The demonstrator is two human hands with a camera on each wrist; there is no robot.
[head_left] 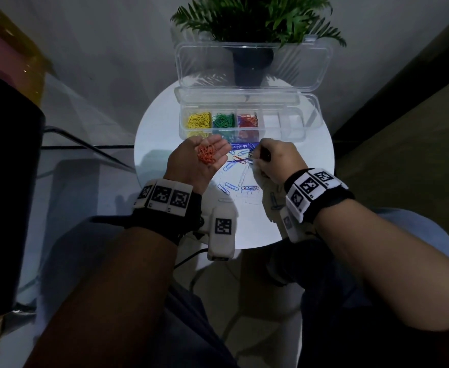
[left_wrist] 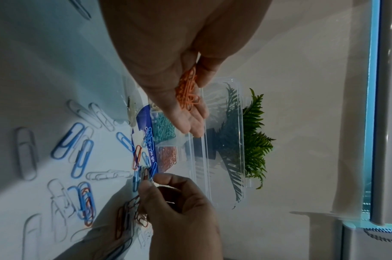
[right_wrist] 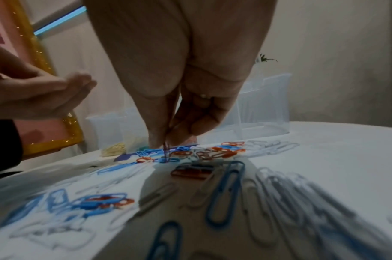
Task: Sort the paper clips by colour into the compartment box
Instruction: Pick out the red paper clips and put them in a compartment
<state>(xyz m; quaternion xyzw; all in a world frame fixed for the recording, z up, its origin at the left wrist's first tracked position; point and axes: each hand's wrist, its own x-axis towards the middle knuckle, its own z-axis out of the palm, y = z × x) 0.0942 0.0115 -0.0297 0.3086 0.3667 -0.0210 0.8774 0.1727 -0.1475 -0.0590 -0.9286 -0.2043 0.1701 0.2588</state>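
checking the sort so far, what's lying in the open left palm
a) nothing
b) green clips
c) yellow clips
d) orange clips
d: the left hand is held palm up with a small heap of orange clips lying in it, while the yellow clips and green clips sit in their own sections of the box.

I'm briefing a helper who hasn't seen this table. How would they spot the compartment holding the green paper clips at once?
Find the clear compartment box at the far side of the round white table, its lid propped open before a potted plant. Count along its row from the left: the green paper clips fill the second compartment. Yellow paper clips lie left of it and reddish paper clips right.
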